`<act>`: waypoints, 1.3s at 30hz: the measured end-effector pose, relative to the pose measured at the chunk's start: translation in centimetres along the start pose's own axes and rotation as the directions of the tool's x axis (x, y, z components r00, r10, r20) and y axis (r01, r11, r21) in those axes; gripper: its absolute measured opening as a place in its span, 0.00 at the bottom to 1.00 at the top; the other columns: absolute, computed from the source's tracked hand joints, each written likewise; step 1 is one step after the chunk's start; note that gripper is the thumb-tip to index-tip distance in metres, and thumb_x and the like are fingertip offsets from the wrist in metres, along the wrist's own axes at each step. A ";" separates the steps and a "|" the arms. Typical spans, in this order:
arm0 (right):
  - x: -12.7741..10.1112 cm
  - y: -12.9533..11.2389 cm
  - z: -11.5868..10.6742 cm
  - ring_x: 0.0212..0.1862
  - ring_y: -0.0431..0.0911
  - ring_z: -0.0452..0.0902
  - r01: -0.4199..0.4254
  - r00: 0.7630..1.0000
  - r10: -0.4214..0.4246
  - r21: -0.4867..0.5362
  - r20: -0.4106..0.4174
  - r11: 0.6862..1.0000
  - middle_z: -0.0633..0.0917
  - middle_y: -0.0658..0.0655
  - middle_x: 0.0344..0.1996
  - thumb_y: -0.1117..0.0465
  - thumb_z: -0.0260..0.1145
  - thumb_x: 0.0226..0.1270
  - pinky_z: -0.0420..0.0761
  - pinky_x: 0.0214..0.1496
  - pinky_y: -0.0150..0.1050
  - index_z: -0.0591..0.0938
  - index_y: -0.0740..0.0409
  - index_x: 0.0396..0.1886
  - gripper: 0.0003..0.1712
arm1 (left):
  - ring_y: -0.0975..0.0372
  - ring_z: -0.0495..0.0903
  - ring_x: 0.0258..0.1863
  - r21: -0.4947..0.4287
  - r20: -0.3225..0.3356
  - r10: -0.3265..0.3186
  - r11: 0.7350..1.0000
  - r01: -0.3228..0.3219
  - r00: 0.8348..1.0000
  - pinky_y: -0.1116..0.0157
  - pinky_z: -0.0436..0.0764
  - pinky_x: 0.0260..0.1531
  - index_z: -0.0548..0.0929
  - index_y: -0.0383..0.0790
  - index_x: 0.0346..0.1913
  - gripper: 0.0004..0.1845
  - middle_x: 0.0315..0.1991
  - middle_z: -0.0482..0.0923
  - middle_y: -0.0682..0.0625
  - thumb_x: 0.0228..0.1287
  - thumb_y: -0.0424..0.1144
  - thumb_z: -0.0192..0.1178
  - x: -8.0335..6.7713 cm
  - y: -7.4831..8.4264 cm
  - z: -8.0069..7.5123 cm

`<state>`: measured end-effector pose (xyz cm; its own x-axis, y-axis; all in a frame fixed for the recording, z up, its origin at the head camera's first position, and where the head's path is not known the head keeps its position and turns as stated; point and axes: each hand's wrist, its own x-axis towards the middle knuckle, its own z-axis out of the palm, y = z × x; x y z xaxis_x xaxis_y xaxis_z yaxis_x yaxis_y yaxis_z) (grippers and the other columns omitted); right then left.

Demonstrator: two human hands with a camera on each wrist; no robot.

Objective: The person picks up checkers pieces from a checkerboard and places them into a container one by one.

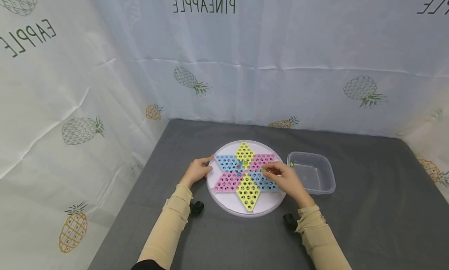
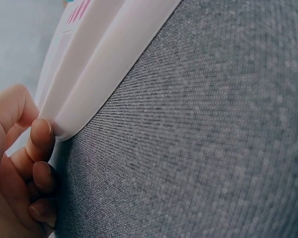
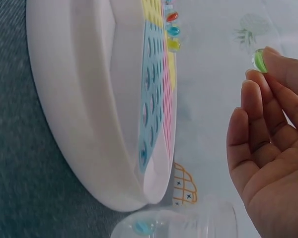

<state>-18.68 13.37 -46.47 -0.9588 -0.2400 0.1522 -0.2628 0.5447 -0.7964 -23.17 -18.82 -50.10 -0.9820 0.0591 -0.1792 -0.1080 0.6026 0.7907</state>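
A round white Chinese checkers board point(image 1: 228, 205) with a pink, blue and yellow star of holes lies on the table. My left hand point(image 1: 197, 170) grips its left rim; in the left wrist view, the thumb and curled fingers point(image 2: 41, 134) hold the edge. Above the board's right half, my right hand point(image 1: 285, 180) pinches a green marble point(image 3: 259, 60) between thumb and fingertips. Near the star's centre sit a red marble point(image 3: 172, 16), a blue marble point(image 3: 173, 30) and a yellow marble point(image 3: 174, 44). The right hand's other fingers are bent and hold nothing.
A clear plastic box point(image 1: 329, 172) stands right of the board, close to the right hand. A blue marble point(image 3: 144, 227) shows in it. Grey cloth covers the table point(image 1: 368, 223). Pineapple-printed curtains point(image 1: 224, 94) hang behind and at the sides.
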 end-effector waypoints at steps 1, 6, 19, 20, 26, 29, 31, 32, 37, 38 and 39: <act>-0.1 0.1 -0.2 0.35 0.35 0.76 0.000 1.000 0.000 -0.003 -0.010 1.000 0.84 0.52 0.35 0.53 0.67 0.59 0.76 0.38 0.31 0.84 0.54 0.43 0.14 | 0.64 0.65 0.12 0.000 0.001 0.001 1.000 -0.001 1.000 0.69 0.65 0.18 0.72 0.54 0.63 0.28 0.11 0.68 0.53 0.57 0.38 0.57 0.0 0.0 0.0; -0.6 0.2 -1.0 0.34 0.34 0.75 0.011 0.999 -0.012 -0.019 -0.048 1.000 0.84 0.52 0.36 0.53 0.67 0.59 0.76 0.37 0.31 0.84 0.52 0.42 0.14 | 0.64 0.65 0.12 0.000 0.006 -0.008 1.000 0.008 1.000 0.69 0.65 0.18 0.72 0.53 0.63 0.28 0.11 0.68 0.53 0.57 0.38 0.58 0.0 0.0 0.0; -1.3 1.3 -2.7 0.35 0.33 0.74 -0.028 0.994 0.020 -0.075 -0.111 0.997 0.83 0.53 0.35 0.53 0.66 0.59 0.75 0.37 0.31 0.84 0.52 0.43 0.13 | 0.64 0.65 0.12 0.012 0.004 -0.002 1.000 0.002 1.000 0.69 0.65 0.18 0.72 0.53 0.63 0.28 0.11 0.68 0.52 0.57 0.38 0.57 0.0 0.0 -0.1; -1.3 1.3 -2.9 0.35 0.32 0.73 -0.033 0.993 0.024 -0.074 -0.114 0.997 0.83 0.53 0.36 0.53 0.66 0.59 0.75 0.37 0.30 0.83 0.52 0.43 0.14 | 0.64 0.65 0.12 0.012 0.003 -0.003 1.000 0.003 1.000 0.69 0.64 0.18 0.72 0.53 0.63 0.28 0.11 0.68 0.52 0.57 0.38 0.57 0.0 0.0 -0.1; -1.5 1.9 -4.0 0.35 0.29 0.72 -0.069 0.988 0.058 -0.077 -0.140 0.995 0.83 0.53 0.39 0.51 0.65 0.60 0.75 0.39 0.29 0.83 0.52 0.45 0.16 | 0.64 0.64 0.12 0.012 0.002 -0.008 1.000 0.008 1.000 0.69 0.64 0.19 0.72 0.54 0.64 0.28 0.11 0.68 0.53 0.57 0.38 0.57 0.0 0.1 0.1; -1.6 2.4 -4.4 0.34 0.28 0.72 -0.096 0.984 0.082 -0.088 -0.155 0.991 0.84 0.54 0.39 0.50 0.65 0.60 0.74 0.38 0.28 0.83 0.53 0.45 0.17 | 0.64 0.64 0.12 0.008 0.000 -0.006 1.000 0.006 1.000 0.69 0.65 0.19 0.72 0.54 0.64 0.28 0.11 0.68 0.53 0.57 0.38 0.57 0.0 0.0 0.1; -1.7 2.7 -4.7 0.33 0.27 0.72 -0.111 0.982 0.095 -0.094 -0.163 0.989 0.84 0.55 0.39 0.50 0.64 0.61 0.74 0.37 0.27 0.83 0.54 0.45 0.17 | 0.64 0.64 0.12 -0.003 -0.001 -0.005 1.000 0.005 1.000 0.69 0.65 0.18 0.72 0.54 0.63 0.28 0.11 0.68 0.52 0.57 0.38 0.57 0.0 0.0 0.0; -1.7 2.9 -4.8 0.33 0.26 0.72 -0.118 0.981 0.101 -0.092 -0.168 0.989 0.84 0.56 0.38 0.50 0.64 0.61 0.74 0.37 0.26 0.83 0.55 0.46 0.18 | 0.64 0.64 0.12 -0.005 -0.001 -0.004 1.000 0.004 1.000 0.69 0.65 0.18 0.72 0.54 0.63 0.28 0.11 0.68 0.52 0.57 0.38 0.57 0.0 0.0 0.0; -2.0 3.8 -5.3 0.33 0.24 0.71 -0.159 0.976 0.143 -0.087 -0.164 0.984 0.84 0.57 0.40 0.51 0.64 0.61 0.74 0.36 0.26 0.82 0.57 0.46 0.19 | 0.64 0.64 0.11 -0.005 0.002 -0.004 1.000 0.004 1.000 0.69 0.64 0.18 0.72 0.53 0.63 0.28 0.11 0.67 0.52 0.57 0.38 0.57 0.0 0.1 0.0; -2.1 4.0 -5.4 0.33 0.24 0.71 -0.169 0.975 0.154 -0.089 -0.158 0.981 0.84 0.57 0.40 0.50 0.64 0.61 0.74 0.36 0.26 0.82 0.57 0.47 0.19 | 0.64 0.63 0.11 -0.003 0.002 -0.003 1.000 0.003 1.000 0.69 0.64 0.18 0.72 0.53 0.63 0.28 0.11 0.67 0.52 0.57 0.38 0.57 0.0 0.1 0.0; -2.1 4.1 -5.5 0.33 0.23 0.71 -0.178 0.975 0.163 -0.093 -0.151 0.980 0.84 0.58 0.40 0.50 0.64 0.61 0.74 0.36 0.26 0.82 0.58 0.47 0.20 | 0.64 0.63 0.11 -0.001 0.003 -0.002 1.000 0.002 1.000 0.69 0.64 0.18 0.72 0.53 0.63 0.28 0.11 0.67 0.52 0.57 0.38 0.57 0.0 0.1 0.1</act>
<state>-18.36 20.54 -46.79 -0.9940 -0.0237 0.1069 -0.0965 0.6509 -0.7530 -23.17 -18.74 -50.08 -0.9814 0.0597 -0.1827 -0.1107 0.6016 0.7911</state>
